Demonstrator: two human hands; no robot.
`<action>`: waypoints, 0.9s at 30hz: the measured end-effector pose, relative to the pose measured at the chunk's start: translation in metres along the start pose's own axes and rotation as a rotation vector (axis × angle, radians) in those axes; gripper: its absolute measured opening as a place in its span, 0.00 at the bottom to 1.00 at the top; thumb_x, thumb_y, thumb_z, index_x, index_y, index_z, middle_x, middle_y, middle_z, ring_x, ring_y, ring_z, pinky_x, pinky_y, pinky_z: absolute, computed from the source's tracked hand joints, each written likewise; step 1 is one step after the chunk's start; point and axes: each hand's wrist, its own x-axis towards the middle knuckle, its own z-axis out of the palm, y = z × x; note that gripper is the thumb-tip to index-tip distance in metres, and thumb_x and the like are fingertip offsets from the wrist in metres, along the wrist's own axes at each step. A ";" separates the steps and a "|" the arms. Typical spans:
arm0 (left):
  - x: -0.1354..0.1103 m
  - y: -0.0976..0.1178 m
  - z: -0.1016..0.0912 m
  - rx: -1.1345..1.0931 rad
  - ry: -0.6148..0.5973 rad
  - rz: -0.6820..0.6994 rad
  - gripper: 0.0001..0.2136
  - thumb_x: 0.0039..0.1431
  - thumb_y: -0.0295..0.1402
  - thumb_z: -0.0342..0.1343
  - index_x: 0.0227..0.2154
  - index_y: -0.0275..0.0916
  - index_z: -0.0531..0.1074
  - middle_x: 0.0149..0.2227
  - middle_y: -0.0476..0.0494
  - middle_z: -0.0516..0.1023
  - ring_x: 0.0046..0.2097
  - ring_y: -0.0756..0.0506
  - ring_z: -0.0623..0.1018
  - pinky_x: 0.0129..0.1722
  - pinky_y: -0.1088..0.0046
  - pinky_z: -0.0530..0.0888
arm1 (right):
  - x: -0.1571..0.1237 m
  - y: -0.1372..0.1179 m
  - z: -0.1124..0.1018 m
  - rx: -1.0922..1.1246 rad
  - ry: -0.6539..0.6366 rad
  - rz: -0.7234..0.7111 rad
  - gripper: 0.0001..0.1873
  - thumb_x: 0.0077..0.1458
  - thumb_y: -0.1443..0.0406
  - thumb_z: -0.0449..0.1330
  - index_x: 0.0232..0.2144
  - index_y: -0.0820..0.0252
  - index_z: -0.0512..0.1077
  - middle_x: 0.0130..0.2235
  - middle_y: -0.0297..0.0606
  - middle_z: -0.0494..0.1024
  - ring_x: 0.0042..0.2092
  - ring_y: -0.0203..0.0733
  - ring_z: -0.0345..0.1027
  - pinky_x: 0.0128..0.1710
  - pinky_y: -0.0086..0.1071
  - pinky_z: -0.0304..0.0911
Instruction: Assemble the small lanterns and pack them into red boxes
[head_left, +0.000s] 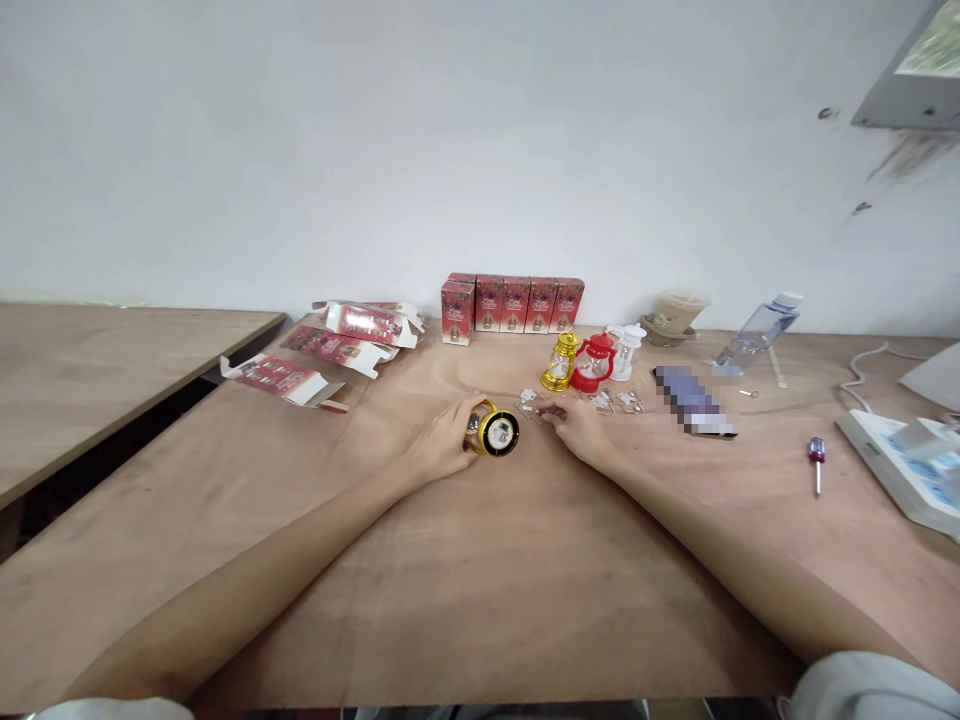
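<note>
My left hand (448, 440) is wrapped round a small gold lantern (501, 433) tipped on its side, so its round black-and-white underside faces me. To the right, my right hand (581, 428) has its fingertips pinched together low over the tabletop. Whatever those fingers hold is too small to make out. Close by its fingertips lie small white plastic pieces (528, 395), with more white pieces (619, 402) just beyond the knuckles. Behind them stand a second gold lantern (559, 364), a red lantern (592, 364) and a white lantern (625, 352), all upright.
Red printed boxes (514, 304) stand against the wall. Opened cartons (281, 378) lie at the left. Rightward are a phone (694, 402), a lidded cup (677, 312), a tilted bottle (761, 332), a screwdriver (817, 462) and a power strip (892, 455). A gap separates the left table (112, 370).
</note>
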 end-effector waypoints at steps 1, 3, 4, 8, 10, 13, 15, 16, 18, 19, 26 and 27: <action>0.000 0.000 0.000 0.001 0.002 0.003 0.33 0.45 0.24 0.52 0.57 0.37 0.53 0.57 0.36 0.67 0.59 0.39 0.69 0.58 0.60 0.67 | 0.000 0.000 -0.001 -0.030 -0.009 -0.011 0.15 0.49 0.77 0.58 0.34 0.57 0.79 0.36 0.38 0.82 0.38 0.45 0.76 0.43 0.38 0.69; -0.001 -0.001 0.001 0.004 0.006 0.010 0.33 0.45 0.24 0.53 0.57 0.38 0.53 0.57 0.36 0.67 0.59 0.39 0.69 0.58 0.60 0.68 | 0.001 -0.001 -0.002 -0.075 -0.023 -0.031 0.16 0.49 0.78 0.57 0.34 0.56 0.78 0.36 0.38 0.82 0.38 0.45 0.76 0.44 0.37 0.69; -0.001 -0.001 0.001 0.004 0.012 0.018 0.33 0.45 0.24 0.53 0.57 0.38 0.53 0.57 0.36 0.67 0.59 0.39 0.69 0.58 0.59 0.68 | 0.001 -0.001 -0.002 -0.090 -0.028 -0.043 0.16 0.49 0.78 0.57 0.34 0.57 0.78 0.37 0.38 0.82 0.39 0.45 0.76 0.44 0.37 0.69; -0.001 -0.003 0.001 -0.006 0.043 0.069 0.32 0.47 0.25 0.54 0.57 0.36 0.53 0.56 0.35 0.67 0.58 0.38 0.69 0.57 0.58 0.69 | -0.002 0.000 0.001 -0.179 -0.028 -0.110 0.13 0.54 0.75 0.56 0.37 0.59 0.75 0.42 0.43 0.81 0.44 0.48 0.75 0.46 0.40 0.67; -0.001 -0.004 0.002 -0.008 0.045 0.075 0.32 0.46 0.24 0.54 0.57 0.36 0.53 0.56 0.35 0.67 0.58 0.38 0.69 0.57 0.58 0.69 | -0.003 0.003 0.003 -0.182 0.012 -0.131 0.11 0.55 0.73 0.55 0.38 0.58 0.74 0.42 0.44 0.81 0.44 0.49 0.75 0.45 0.40 0.67; -0.001 -0.005 0.002 -0.007 0.037 0.065 0.33 0.45 0.23 0.54 0.57 0.38 0.52 0.57 0.35 0.66 0.59 0.38 0.68 0.58 0.57 0.68 | -0.002 0.008 0.005 -0.135 0.075 -0.141 0.09 0.55 0.72 0.55 0.37 0.58 0.72 0.39 0.42 0.81 0.41 0.46 0.75 0.42 0.39 0.69; -0.001 -0.005 0.002 -0.011 0.031 0.061 0.33 0.45 0.24 0.54 0.57 0.38 0.53 0.57 0.35 0.66 0.59 0.38 0.68 0.58 0.57 0.68 | -0.002 0.008 0.003 -0.106 0.094 -0.133 0.07 0.56 0.71 0.54 0.36 0.58 0.70 0.37 0.41 0.81 0.38 0.44 0.76 0.39 0.37 0.70; -0.001 -0.004 0.002 -0.014 0.031 0.061 0.33 0.45 0.23 0.54 0.57 0.37 0.53 0.57 0.35 0.66 0.59 0.38 0.68 0.58 0.57 0.68 | -0.003 0.007 0.003 -0.073 0.127 -0.129 0.06 0.56 0.70 0.54 0.36 0.59 0.70 0.36 0.40 0.81 0.36 0.43 0.76 0.37 0.36 0.71; -0.001 -0.004 0.001 -0.021 0.031 0.063 0.34 0.44 0.22 0.53 0.57 0.37 0.53 0.57 0.35 0.66 0.59 0.38 0.67 0.58 0.57 0.68 | -0.007 0.000 0.001 0.008 0.232 -0.162 0.04 0.56 0.68 0.55 0.35 0.59 0.69 0.34 0.39 0.80 0.35 0.41 0.76 0.35 0.34 0.71; -0.001 -0.003 0.001 -0.023 0.028 0.068 0.34 0.43 0.22 0.53 0.57 0.37 0.53 0.57 0.35 0.66 0.60 0.38 0.67 0.59 0.57 0.67 | -0.010 -0.006 0.001 0.039 0.300 -0.214 0.04 0.56 0.67 0.55 0.35 0.59 0.69 0.33 0.39 0.80 0.35 0.41 0.76 0.35 0.34 0.71; 0.000 -0.002 -0.001 -0.018 -0.002 0.145 0.36 0.39 0.17 0.49 0.56 0.38 0.55 0.57 0.36 0.66 0.61 0.38 0.65 0.62 0.54 0.62 | -0.035 -0.040 0.009 -0.017 0.558 -0.894 0.11 0.54 0.74 0.60 0.37 0.53 0.69 0.35 0.32 0.82 0.36 0.37 0.74 0.39 0.35 0.65; 0.001 -0.002 -0.001 -0.020 -0.003 0.152 0.35 0.38 0.17 0.49 0.55 0.38 0.56 0.56 0.37 0.66 0.61 0.38 0.65 0.62 0.54 0.62 | -0.037 -0.040 0.010 -0.051 0.555 -0.945 0.12 0.53 0.74 0.61 0.37 0.53 0.70 0.35 0.32 0.82 0.36 0.36 0.73 0.38 0.34 0.64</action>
